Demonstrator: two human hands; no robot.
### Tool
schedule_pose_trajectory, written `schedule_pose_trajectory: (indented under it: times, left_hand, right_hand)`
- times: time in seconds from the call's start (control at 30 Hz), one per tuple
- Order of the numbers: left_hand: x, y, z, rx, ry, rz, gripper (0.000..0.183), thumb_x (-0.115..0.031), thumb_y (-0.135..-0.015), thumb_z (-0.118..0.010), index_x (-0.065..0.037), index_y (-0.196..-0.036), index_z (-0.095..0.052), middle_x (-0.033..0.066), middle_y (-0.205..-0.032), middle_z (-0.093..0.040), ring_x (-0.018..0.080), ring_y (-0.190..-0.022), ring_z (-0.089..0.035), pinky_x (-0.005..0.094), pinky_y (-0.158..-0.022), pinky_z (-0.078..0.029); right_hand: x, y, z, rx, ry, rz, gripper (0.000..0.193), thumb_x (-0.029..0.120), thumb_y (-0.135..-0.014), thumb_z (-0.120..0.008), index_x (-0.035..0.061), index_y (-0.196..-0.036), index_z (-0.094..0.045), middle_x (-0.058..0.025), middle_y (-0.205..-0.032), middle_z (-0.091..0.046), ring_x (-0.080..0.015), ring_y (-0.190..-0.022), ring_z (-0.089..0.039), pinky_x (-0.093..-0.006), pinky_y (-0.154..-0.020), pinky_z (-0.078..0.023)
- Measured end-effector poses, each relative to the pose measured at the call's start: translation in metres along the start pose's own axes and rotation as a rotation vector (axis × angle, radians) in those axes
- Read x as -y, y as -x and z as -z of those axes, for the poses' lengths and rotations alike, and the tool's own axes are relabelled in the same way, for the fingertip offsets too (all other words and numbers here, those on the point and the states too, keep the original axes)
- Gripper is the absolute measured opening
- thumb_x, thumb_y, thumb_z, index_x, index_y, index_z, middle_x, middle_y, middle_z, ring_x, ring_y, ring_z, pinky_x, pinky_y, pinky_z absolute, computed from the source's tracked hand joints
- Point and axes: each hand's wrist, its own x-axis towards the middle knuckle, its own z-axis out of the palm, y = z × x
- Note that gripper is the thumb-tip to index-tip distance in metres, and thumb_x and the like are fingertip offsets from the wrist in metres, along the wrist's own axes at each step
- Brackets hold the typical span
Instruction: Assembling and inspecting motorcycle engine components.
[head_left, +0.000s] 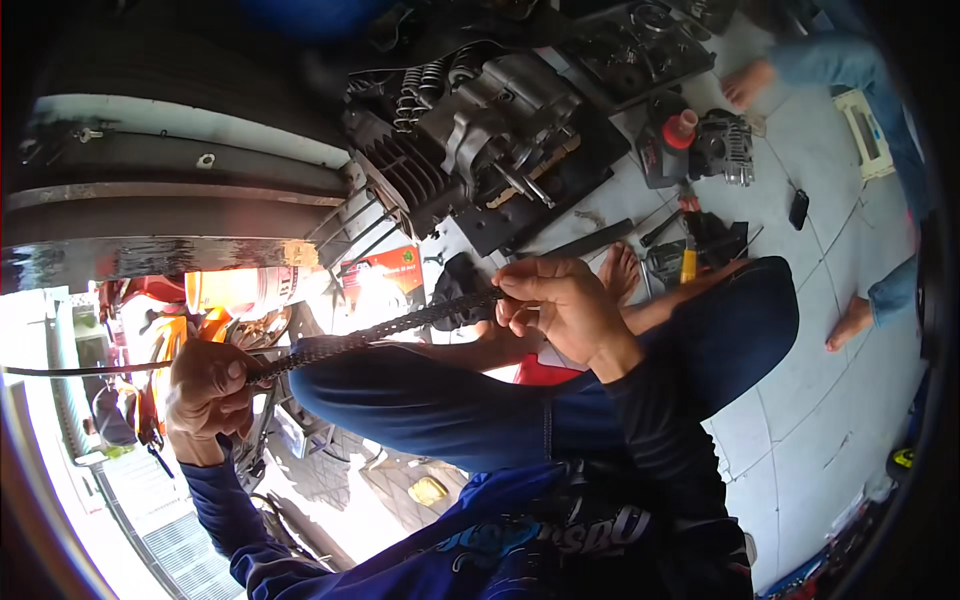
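Note:
A dark chain (380, 327) with a fine link pattern is stretched between my two hands, above my bent leg. Its left end is in my left hand (208, 392), whose fingers are curled round it. My right hand (562, 310) sits higher and pinches the other end between thumb and fingertips. The chain slants upward from left to right and looks taut. Past it, at the top middle, a grey metal engine (510, 125) with cooling fins and a protruding shaft lies on a dark board on the floor.
A dark bottle with a red cap (681, 130) stands beside a finned metal part (738, 150). A yellow-handled tool (688, 262) lies among dark tools. Another person's hand (748, 84) and bare foot (849, 322) show at right. A metal-edged bench (190, 165) is at upper left.

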Motion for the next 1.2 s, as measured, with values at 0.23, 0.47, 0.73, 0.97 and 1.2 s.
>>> schedule_pose_trajectory:
  times: [0.23,0.47,0.73,0.97,1.2]
  left_hand:
    - [-0.021,0.015,0.03,-0.168,-0.256,0.092,0.034,-0.023,-0.092,-0.064,0.01,-0.085,-0.062,-0.0043,-0.05,-0.034,0.0046,-0.038,-0.025,0.0235,-0.036,-0.018]
    - [-0.007,0.027,0.056,-0.317,-0.234,0.039,0.02,-0.008,-0.089,-0.055,0.011,-0.088,-0.062,-0.0052,-0.053,-0.034,0.0025,-0.042,-0.025,0.0215,-0.039,-0.017]
    - [-0.002,0.008,0.057,-0.319,-0.193,0.045,0.019,-0.009,-0.089,-0.057,-0.002,-0.071,-0.056,-0.0058,-0.053,-0.031,0.0025,-0.042,-0.024,0.021,-0.039,-0.016]
    - [0.004,0.003,0.063,-0.267,-0.157,0.027,0.015,-0.006,-0.088,-0.054,0.001,-0.075,-0.055,-0.006,-0.054,-0.032,0.0015,-0.042,-0.025,0.0201,-0.039,-0.016]
    - [-0.01,-0.004,0.037,-0.314,-0.178,0.048,0.018,-0.01,-0.092,-0.057,-0.002,-0.076,-0.052,-0.0059,-0.055,-0.032,0.0026,-0.043,-0.024,0.0214,-0.04,-0.016]
  right_hand:
    - [-0.06,-0.043,-0.016,0.038,-0.032,-0.151,0.021,0.018,-0.092,-0.066,0.0005,-0.103,-0.066,-0.0118,-0.09,-0.068,-0.0147,-0.072,-0.063,-0.028,-0.062,-0.05]
    - [-0.088,-0.053,-0.001,-0.034,0.11,-0.223,0.026,0.021,-0.093,-0.066,-0.0015,-0.105,-0.066,-0.0115,-0.088,-0.069,-0.0127,-0.064,-0.062,-0.0246,-0.053,-0.048]
    - [-0.091,-0.052,0.012,-0.11,0.203,-0.173,0.018,0.015,-0.092,-0.064,0.0002,-0.101,-0.068,-0.0083,-0.081,-0.068,-0.0103,-0.059,-0.059,-0.0234,-0.051,-0.048]
    - [-0.097,-0.056,0.02,-0.122,0.23,-0.17,0.015,0.013,-0.093,-0.063,0.0017,-0.101,-0.067,-0.0071,-0.081,-0.068,-0.01,-0.06,-0.061,-0.0227,-0.052,-0.048]
    - [-0.097,-0.06,0.021,-0.147,0.256,-0.168,0.014,0.012,-0.093,-0.062,0.0022,-0.102,-0.067,-0.0075,-0.081,-0.069,-0.01,-0.061,-0.062,-0.0227,-0.051,-0.048]
